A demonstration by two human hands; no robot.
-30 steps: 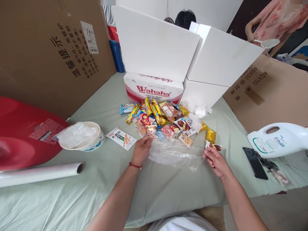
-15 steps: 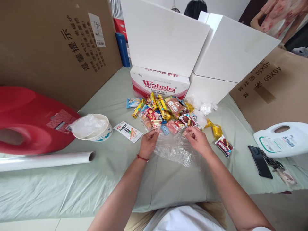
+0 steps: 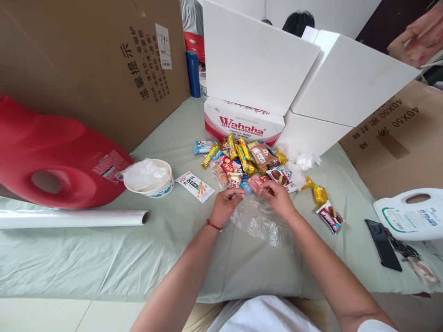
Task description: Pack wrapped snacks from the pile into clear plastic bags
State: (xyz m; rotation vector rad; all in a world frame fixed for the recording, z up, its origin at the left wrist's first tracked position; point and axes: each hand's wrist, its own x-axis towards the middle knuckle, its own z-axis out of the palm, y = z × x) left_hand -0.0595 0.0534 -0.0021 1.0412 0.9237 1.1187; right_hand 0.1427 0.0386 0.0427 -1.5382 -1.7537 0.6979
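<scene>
You have the clear plastic bag (image 3: 259, 225) between both hands, just on your side of the snack heap (image 3: 238, 161). Your left hand (image 3: 224, 205) pinches one side of it between thumb and fingers; your right hand (image 3: 278, 198) looks pinched on the other. The film seems thin: tug your hands apart too hard and it could split, while a loose pinch could let the layers slip and cling together. Your fingers are so near the heap that a forward sweep could scatter the front packets across the bench (image 3: 173, 258).

Glare and creases leave the bag's mouth hard to make out, and you can't tell whether its lower edge touches the cloth. Your right fingers' exact contact is hidden, as are the packets under the heap. The white jug (image 3: 411, 214) is cut off at the right.
</scene>
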